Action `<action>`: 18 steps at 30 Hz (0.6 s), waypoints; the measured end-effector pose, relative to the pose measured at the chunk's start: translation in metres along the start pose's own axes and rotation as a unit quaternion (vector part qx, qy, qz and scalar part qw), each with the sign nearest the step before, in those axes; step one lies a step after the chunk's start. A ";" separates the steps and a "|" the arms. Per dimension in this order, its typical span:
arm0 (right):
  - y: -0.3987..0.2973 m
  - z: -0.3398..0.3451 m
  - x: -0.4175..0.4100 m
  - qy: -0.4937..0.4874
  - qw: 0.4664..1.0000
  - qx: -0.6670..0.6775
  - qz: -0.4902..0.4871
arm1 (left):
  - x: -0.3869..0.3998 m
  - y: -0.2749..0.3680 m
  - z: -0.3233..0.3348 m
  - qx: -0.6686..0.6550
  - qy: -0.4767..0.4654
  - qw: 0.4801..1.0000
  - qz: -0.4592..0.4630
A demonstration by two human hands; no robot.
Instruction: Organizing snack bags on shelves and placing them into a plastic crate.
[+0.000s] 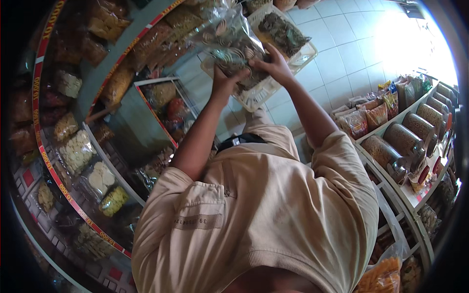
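Observation:
A clear plastic bag (234,44) of dark, spiral-patterned pieces is held up at the top of the head view, above the floor. My left hand (229,82) grips its lower left part, thumb across the front. My right hand (273,66) holds its right side, fingers against the plastic. Behind and below the bag is a cream plastic basket (253,101), partly hidden by the bag and my hands. More dark spiral-patterned pieces (282,33) lie in the basket's far part. The basket's support cannot be made out.
Shelves with red price strips (60,183) curve along the left, holding bagged snacks (77,152). At right, a white rack (414,205) carries large clear jars (403,137) and upright snack packets (376,116). A bag of orange snacks (383,274) lies at lower right. The floor is tiled (329,55).

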State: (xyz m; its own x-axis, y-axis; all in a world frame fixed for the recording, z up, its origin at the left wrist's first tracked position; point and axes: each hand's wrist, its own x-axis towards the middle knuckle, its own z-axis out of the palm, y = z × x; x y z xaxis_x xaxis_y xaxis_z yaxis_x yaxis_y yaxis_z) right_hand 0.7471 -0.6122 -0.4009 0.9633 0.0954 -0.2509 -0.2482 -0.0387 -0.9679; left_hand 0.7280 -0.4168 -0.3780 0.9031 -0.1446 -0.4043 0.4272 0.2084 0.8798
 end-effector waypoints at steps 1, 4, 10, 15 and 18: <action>-0.003 -0.002 0.005 -0.033 0.999 0.013 -0.001 | -0.001 0.007 0.003 -0.002 0.004 1.000 -0.009; 0.012 -0.018 0.044 -0.028 0.998 0.039 0.030 | 0.001 0.014 -0.003 -0.058 0.052 0.997 0.022; 0.106 -0.123 0.129 0.172 0.880 -0.438 0.066 | -0.009 -0.002 -0.032 -0.050 0.078 0.996 0.019; 0.147 -0.146 0.139 0.059 0.848 -0.503 0.153 | -0.013 -0.006 -0.035 -0.056 0.102 0.993 0.002; 0.136 -0.135 0.143 0.043 0.841 -0.518 0.149 | -0.016 -0.010 -0.043 -0.086 0.127 0.988 -0.015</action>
State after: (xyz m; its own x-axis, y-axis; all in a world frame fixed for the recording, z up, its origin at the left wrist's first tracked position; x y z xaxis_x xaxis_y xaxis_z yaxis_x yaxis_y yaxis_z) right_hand 0.8649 -0.7378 -0.5661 0.8893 -0.1418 -0.4348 -0.3001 -0.8984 -0.3206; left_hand 0.7108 -0.3754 -0.3911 0.8625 0.0909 -0.4978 0.4345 0.3713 0.8206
